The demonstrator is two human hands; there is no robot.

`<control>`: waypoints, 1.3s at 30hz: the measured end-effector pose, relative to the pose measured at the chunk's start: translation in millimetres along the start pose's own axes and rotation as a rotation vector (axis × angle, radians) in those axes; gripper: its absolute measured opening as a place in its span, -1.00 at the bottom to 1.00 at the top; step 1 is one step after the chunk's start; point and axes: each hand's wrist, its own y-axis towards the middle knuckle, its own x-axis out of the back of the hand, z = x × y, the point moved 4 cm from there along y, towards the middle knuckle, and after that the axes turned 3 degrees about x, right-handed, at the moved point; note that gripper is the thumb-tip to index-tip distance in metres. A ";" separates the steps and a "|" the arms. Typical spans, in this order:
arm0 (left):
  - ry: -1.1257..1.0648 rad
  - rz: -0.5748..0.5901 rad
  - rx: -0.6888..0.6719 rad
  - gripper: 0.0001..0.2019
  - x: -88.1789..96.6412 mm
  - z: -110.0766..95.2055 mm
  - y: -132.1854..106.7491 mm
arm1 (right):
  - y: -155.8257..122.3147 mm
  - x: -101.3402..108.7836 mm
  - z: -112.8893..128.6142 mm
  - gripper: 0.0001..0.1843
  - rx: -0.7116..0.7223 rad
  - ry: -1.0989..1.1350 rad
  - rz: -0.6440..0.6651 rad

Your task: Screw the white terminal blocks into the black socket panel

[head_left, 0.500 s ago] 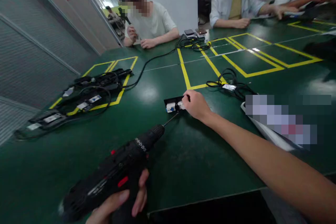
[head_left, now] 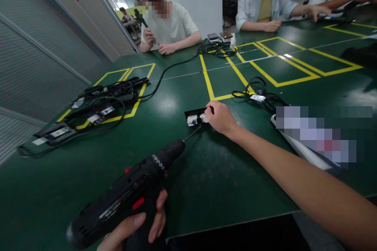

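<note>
A black cordless drill (head_left: 129, 192) with red buttons rests in my left hand (head_left: 129, 225), whose fingers wrap its handle. Its long thin bit points up and to the right. The bit's tip is at the near edge of a small flat black part (head_left: 193, 120) bearing white and blue pieces; whether it touches a screw is too small to tell. My right hand (head_left: 221, 119) pinches that part at its right end, close to the green tabletop. My fingers hide the part's right end.
Black cabled devices with white labels (head_left: 100, 114) lie at left inside yellow tape. Right of my right hand are a coiled black cable (head_left: 259, 96) and a white-edged object (head_left: 297, 147), partly blurred out. Across the green table (head_left: 176, 94) sit several people; one holds a dark tool (head_left: 140, 19).
My hands, the drill and the black part stay almost where they were. At the far right, a co-worker's hand has shifted slightly over the table.
</note>
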 end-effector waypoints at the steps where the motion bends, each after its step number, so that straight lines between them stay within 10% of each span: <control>1: -0.004 -0.002 -0.006 -0.69 0.6 -0.2 0.3 | 0.0 0.0 0.0 -0.81 0.001 -0.001 0.000; 39: -0.010 -0.028 -0.063 -0.72 -10.8 -5.1 2.5 | -0.5 -1.7 -2.4 -0.80 -0.007 0.026 0.003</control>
